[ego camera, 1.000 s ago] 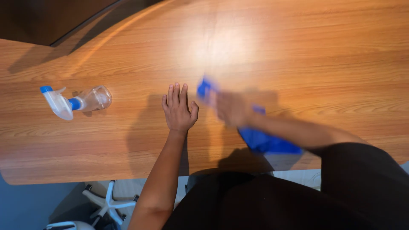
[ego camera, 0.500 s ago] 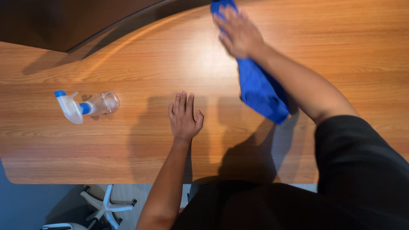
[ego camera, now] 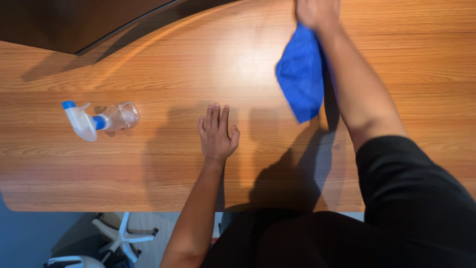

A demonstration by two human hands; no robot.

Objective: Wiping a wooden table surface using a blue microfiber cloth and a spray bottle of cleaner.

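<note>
My right hand (ego camera: 317, 12) reaches to the far side of the wooden table (ego camera: 148, 164), partly cut off by the top edge of the view, and presses on a blue cloth (ego camera: 301, 74) that trails back toward me along my forearm. My left hand (ego camera: 217, 133) lies flat on the table near the front, fingers together and extended, holding nothing. A clear spray bottle with a blue-and-white trigger head (ego camera: 99, 120) lies on its side to the left of my left hand, a good distance from it.
The table's curved far edge meets a dark surface (ego camera: 74, 25) at the top left. Below the front edge, a white chair base (ego camera: 121, 238) stands on the floor at the bottom left.
My right hand swept the blue cloth from the near middle of the table to the far side, then slightly right. The left hand and the bottle stayed put.
</note>
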